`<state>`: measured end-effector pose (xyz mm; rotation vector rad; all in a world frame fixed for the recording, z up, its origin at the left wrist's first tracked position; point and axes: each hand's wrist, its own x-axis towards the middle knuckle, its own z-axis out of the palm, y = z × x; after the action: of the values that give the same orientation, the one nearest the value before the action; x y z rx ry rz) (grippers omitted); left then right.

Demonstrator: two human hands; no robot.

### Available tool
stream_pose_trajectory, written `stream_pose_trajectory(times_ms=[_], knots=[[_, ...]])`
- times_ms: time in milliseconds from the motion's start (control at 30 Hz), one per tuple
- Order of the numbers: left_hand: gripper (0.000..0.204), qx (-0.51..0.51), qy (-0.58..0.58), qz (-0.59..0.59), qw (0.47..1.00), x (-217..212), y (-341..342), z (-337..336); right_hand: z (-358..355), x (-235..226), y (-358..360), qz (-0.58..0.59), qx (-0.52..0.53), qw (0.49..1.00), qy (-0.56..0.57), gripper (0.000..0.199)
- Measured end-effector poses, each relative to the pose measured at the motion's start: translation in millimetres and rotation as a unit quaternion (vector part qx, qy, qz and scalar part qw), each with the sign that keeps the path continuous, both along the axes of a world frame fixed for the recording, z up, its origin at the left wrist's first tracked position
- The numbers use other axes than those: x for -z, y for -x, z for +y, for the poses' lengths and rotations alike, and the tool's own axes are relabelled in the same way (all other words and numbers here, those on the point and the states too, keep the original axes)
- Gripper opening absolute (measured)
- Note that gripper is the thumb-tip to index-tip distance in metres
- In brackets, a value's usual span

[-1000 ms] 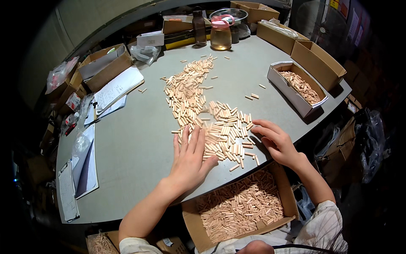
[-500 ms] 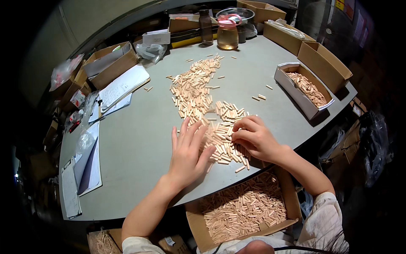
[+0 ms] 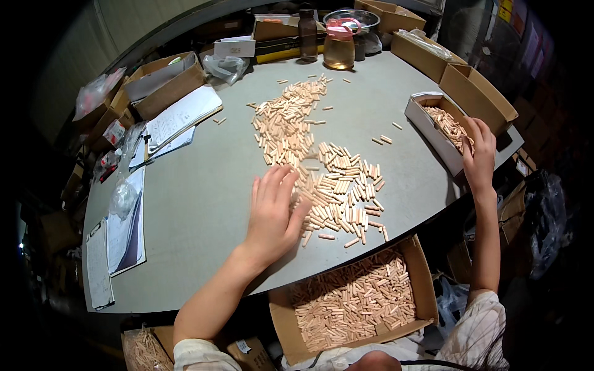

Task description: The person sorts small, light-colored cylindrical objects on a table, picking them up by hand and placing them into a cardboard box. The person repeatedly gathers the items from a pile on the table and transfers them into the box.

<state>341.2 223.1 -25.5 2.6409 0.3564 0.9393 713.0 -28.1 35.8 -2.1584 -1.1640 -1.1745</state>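
Note:
Short pale wooden dowels (image 3: 284,120) lie in a long loose heap down the middle of the grey table, spreading wider near its front edge. My left hand (image 3: 267,207) rests on the near left side of this heap, fingers stretched and slightly spread, holding nothing. Over at the right, my right hand (image 3: 481,151) reaches across the near end of a narrow white-sided box (image 3: 433,137) partly filled with reddish dowels (image 3: 447,123). Its fingers are curled at the box's rim, fingertips partly hidden, so what they hold cannot be made out.
Below the table's front edge stands a cardboard box (image 3: 426,278) full of dowels. Empty-looking cartons (image 3: 476,99) line the back right. A pink-lidded jug (image 3: 339,52) and dark bottle (image 3: 307,34) stand at the back. Notebooks (image 3: 185,117) and a clipboard (image 3: 98,266) lie left.
My right hand has left the near dowels and moved right and away to the white-sided box. Dowels where it was now show spread out. My left hand stays nearly in place.

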Motion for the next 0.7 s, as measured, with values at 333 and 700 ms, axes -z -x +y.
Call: stream_pose_trajectory(times_ms=[333,700], knots=[[0.035,0.001,-0.014,-0.011,1.000,-0.2,4.5,12.4,86.6,42.3,151.6,0.126,-0.519,0.826,0.180,0.046],[0.042,-0.101,0.019,-0.058,0.993,-6.3,4.1,21.4,78.1,35.1,120.2,0.071,-0.420,0.902,0.075,0.026]])
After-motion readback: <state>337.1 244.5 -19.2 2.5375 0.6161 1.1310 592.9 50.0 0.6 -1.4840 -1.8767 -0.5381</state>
